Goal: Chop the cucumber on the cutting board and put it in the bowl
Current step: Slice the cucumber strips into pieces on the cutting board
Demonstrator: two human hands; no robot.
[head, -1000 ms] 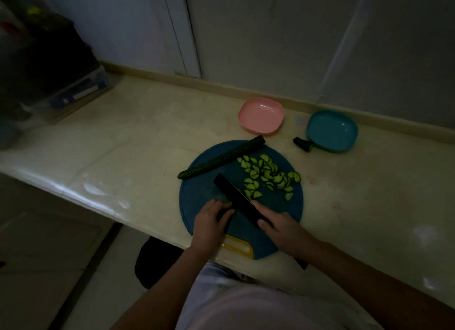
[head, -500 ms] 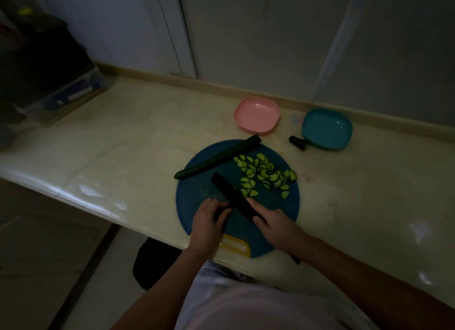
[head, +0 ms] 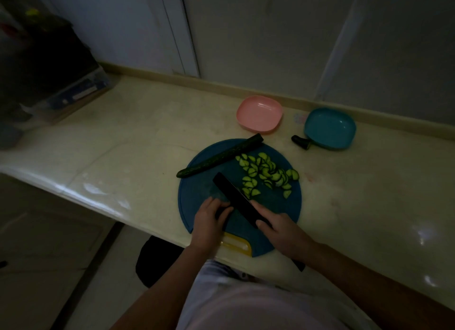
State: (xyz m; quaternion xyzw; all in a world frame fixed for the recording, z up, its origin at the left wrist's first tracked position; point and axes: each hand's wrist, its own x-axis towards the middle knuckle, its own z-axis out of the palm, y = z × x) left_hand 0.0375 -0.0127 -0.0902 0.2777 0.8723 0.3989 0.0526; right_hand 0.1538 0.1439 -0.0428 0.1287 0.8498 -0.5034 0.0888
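Green on blue: chopping under way on the round cutting board (head: 197, 189). Gripping the knife (head: 234, 196) in the right hand (head: 280, 233), fingers curled round the handle, blade lying slantwise just beside the cut pieces (head: 267, 173). Steadying what appears to be a short dark cucumber piece (head: 222, 210) against the blade with the left hand (head: 209, 218), fingers bent over it. Keeping nearly the same pose as half a second before, barely shifting, adding no new slices. Leaving the long cucumber (head: 219, 157) uncut at the board's far edge. Standing beyond on the surface (head: 123, 144): pink bowl (head: 259, 114) and teal bowl (head: 330, 128), both apparently unfilled. Judging cutting partly done, transferring not yet begun.
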